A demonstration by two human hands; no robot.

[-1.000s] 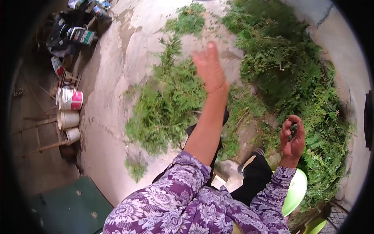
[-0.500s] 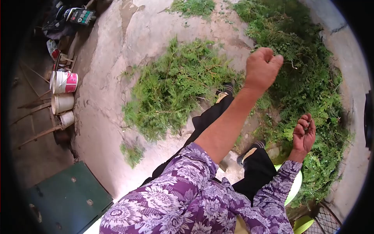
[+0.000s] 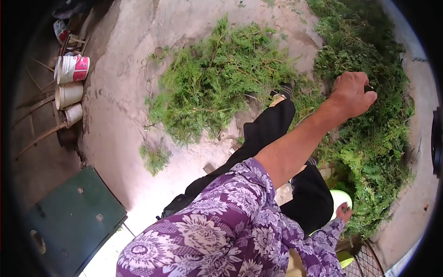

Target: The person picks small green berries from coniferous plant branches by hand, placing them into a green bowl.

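My left hand reaches over the dense green branches on the right, palm down. Its thumb and forefinger are apart, with a dark gap between them; the other fingers are curled under. Lower down, my right hand is at the edge of a pale green basin. Its fingers are bent together, and whatever they hold is too small to make out. A looser pile of green sprigs lies on the ground left of my feet.
White buckets stand by wooden sticks at the far left. A dark green board is at the lower left. A small green tuft lies on the concrete. Wire mesh shows at the bottom right.
My left hand has moved right and down over the branches, its thumb and forefinger now spread. My right hand has dropped from the branches to the basin. The view has shifted slightly.
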